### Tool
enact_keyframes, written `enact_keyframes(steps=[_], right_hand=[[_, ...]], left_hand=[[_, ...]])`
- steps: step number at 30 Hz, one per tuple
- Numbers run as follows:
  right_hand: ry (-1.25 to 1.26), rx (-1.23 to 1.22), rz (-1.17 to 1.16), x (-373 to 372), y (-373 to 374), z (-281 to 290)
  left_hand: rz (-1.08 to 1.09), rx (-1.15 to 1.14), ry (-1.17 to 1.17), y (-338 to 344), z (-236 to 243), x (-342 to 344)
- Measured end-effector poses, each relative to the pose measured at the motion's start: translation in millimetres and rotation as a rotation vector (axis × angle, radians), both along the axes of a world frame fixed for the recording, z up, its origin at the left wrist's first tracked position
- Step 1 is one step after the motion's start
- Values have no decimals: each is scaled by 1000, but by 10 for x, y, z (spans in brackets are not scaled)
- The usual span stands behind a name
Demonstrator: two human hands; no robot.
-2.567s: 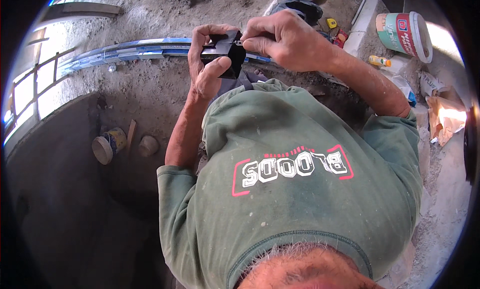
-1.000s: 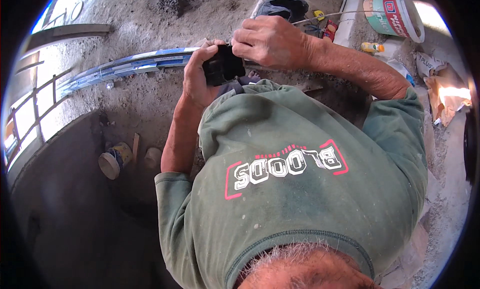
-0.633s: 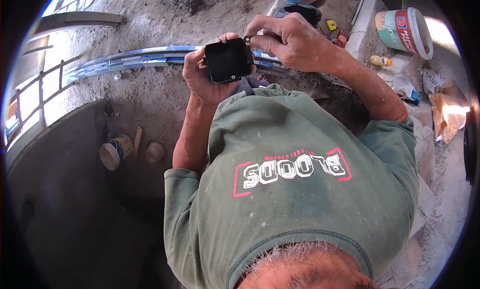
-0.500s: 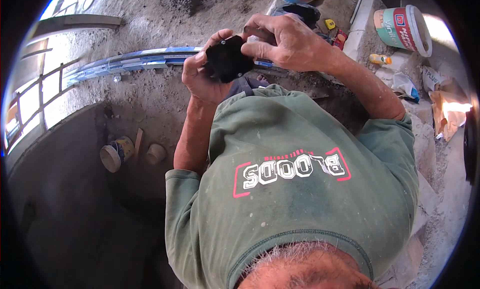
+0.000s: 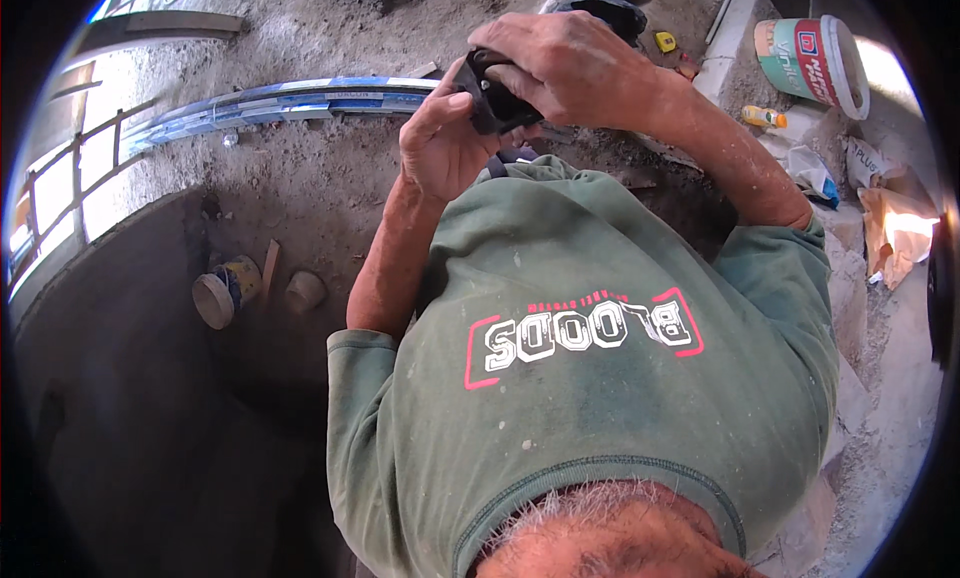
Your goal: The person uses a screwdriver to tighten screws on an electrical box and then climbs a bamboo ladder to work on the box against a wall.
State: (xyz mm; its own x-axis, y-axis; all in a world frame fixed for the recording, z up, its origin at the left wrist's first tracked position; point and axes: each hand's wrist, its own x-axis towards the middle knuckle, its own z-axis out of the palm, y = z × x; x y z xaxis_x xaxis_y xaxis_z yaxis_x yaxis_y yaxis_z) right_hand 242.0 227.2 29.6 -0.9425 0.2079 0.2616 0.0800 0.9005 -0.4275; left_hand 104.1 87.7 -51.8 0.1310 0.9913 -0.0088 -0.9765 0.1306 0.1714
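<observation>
Both my hands hold a small black box-like thing (image 5: 497, 106) in front of my body, and its exact kind is hard to make out. My left hand (image 5: 440, 138) grips it from the left, thumb along its near side. My right hand (image 5: 570, 73) reaches over it from the right, with thumb and fingers closed on its upper edge. A dark hollow shows in the side turned toward me. My right fingers hide part of it.
Long blue-and-white strips (image 5: 280, 103) lie on the rough floor beyond. At the right are a large tub (image 5: 805, 63), a small orange-capped bottle (image 5: 763, 117), a yellow tape measure (image 5: 665, 43) and a torn paper bag (image 5: 893, 240). A bucket (image 5: 215, 298) lies tipped at the left.
Both hands have shifted right with the black thing. It has tilted, so its flat face no longer shows and a hollow does. My right fingers have moved over its upper edge.
</observation>
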Motion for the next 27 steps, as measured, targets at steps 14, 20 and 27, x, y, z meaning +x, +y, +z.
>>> enact_keyframes(steps=[14, 20, 27], right_hand=[[-299, -902, -141, 217, -235, 371], [-421, -1143, -163, 223, -263, 299], [-178, -531, 24, 158, -208, 121]], left_hand=[[321, -30, 500, -68, -83, -169], [434, -96, 834, -106, -38, -128], [544, 51, 1012, -103, 36, -128]])
